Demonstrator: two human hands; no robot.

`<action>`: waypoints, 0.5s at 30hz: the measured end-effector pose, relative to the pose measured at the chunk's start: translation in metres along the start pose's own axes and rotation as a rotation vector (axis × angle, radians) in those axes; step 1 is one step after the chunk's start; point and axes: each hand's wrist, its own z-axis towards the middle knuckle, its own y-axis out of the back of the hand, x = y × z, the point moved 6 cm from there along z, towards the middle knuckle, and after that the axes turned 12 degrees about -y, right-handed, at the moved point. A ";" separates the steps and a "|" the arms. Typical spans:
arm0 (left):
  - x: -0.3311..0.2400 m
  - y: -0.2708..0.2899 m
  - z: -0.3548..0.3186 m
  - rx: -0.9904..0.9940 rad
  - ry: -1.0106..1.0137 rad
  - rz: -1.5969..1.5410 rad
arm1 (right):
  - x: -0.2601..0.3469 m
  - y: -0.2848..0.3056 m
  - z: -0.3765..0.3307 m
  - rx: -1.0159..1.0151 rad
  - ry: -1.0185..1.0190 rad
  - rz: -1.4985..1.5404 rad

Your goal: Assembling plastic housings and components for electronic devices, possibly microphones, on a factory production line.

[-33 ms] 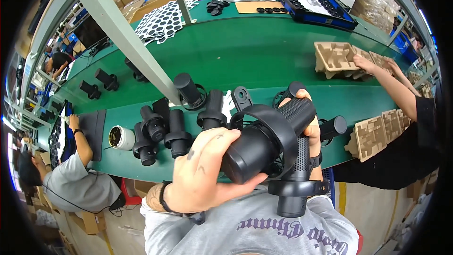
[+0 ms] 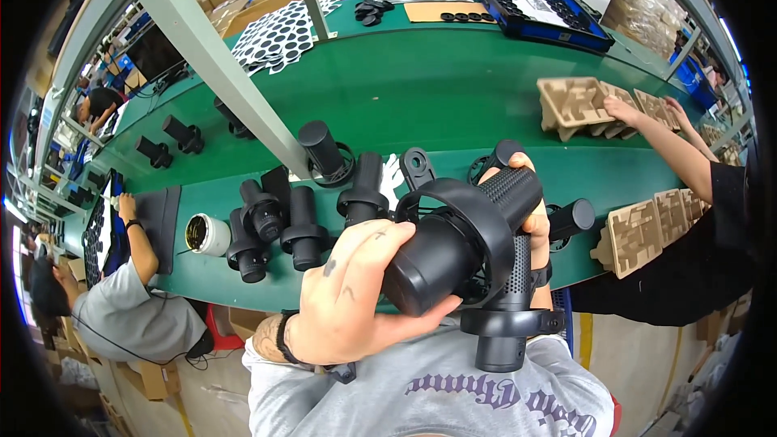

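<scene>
My left hand [image 2: 344, 295] is wrapped round the smooth base of a black microphone [image 2: 425, 267], which is tilted in front of my chest inside its ring mount. My right hand [image 2: 535, 218] grips the same microphone's mesh end, mostly hidden behind it. A second black microphone [image 2: 500, 352], with its ring mount low on it, hangs below beside my right forearm. Its upper part is covered, and whether my right hand also holds it is unclear. Several more ring-mounted microphones [image 2: 303, 222] stand or lean on the green bench [image 2: 453, 146] beyond my left hand.
A white tub [image 2: 214, 235] stands left of the microphones. A steel post [image 2: 218, 65] slants across the bench. At right, a co-worker's hands [image 2: 623, 109] hold a moulded pulp tray [image 2: 571, 101]; more pulp trays [image 2: 635, 235] lie nearer. Other people sit left and across.
My left hand and the held microphone have shifted very slightly right. The co-worker's hands and the far pulp tray have moved a little.
</scene>
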 end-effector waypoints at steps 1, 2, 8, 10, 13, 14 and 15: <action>0.000 -0.002 -0.001 -0.017 -0.001 -0.017 | 0.000 0.002 -0.002 0.001 -0.017 -0.010; 0.001 -0.003 -0.002 -0.035 -0.003 -0.033 | -0.001 0.004 -0.004 0.003 -0.033 -0.019; -0.006 -0.003 -0.008 -0.078 -0.020 0.017 | -0.006 0.006 -0.007 -0.003 -0.163 -0.017; -0.009 -0.004 -0.007 -0.089 -0.097 0.024 | -0.006 0.006 -0.006 -0.033 -0.134 -0.017; -0.019 -0.004 -0.011 -0.103 -0.233 0.055 | -0.007 0.007 -0.005 -0.016 -0.108 -0.075; -0.020 -0.005 -0.013 -0.118 -0.272 0.065 | -0.007 -0.002 -0.004 0.008 -0.110 -0.048; -0.021 -0.007 -0.014 -0.111 -0.300 0.084 | -0.008 -0.007 -0.003 0.031 -0.110 -0.021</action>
